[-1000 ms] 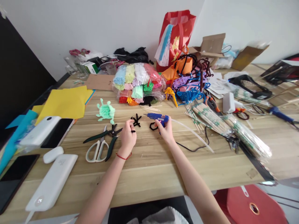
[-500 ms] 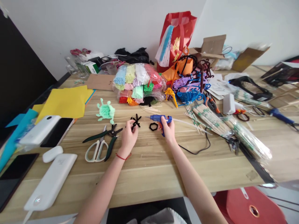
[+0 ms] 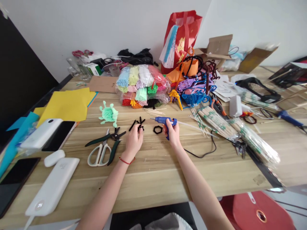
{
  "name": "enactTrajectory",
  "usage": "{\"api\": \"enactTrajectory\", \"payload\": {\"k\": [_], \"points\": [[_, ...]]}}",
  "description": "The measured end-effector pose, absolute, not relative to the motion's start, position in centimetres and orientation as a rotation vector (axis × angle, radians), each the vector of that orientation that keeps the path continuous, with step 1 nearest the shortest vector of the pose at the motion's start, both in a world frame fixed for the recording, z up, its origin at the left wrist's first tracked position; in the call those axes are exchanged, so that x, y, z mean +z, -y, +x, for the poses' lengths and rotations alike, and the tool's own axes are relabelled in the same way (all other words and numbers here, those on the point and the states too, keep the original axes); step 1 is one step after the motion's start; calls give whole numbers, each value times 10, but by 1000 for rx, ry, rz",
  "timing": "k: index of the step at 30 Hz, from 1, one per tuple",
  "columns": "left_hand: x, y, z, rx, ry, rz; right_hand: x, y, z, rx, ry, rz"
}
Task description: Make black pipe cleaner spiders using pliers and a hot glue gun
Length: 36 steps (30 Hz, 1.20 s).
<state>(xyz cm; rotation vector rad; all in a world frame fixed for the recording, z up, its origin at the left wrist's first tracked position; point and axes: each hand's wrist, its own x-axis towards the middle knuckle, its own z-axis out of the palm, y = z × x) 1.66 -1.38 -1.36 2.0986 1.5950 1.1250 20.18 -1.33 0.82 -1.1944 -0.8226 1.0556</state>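
From the head view, I watch the right hand (image 3: 172, 132) wrapped firmly round the handle of a blue hot-glue gun (image 3: 161, 120), its long axis running crosswise and its nozzle aimed left, toward the other grip. A translucent glue stick (image 3: 189, 125) trails from its back, to the right of that hand. The left hand (image 3: 134, 140) has thumb and fingers drawn together at a cluster of short black pipe-cleaner pieces (image 3: 140, 121), which fan out just beyond the fingertips; whether it pinches one or merely touches, I can't tell. A black pipe-cleaner ring (image 3: 157, 133) lies flat between the hands, nearer the right one. Left of the left hand sit green-handled pruning shears (image 3: 114, 153) and white-handled scissors (image 3: 99, 156); farther off, a mint-green fuzzy figure (image 3: 108, 114).
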Motion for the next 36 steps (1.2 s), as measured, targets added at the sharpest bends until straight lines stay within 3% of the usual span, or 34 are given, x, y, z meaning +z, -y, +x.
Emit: {"api": "enactTrajectory", "payload": {"k": [36], "points": [[-14,14,16,1107,-1638,2143,-1,13,196,998,847,-1191]]}}
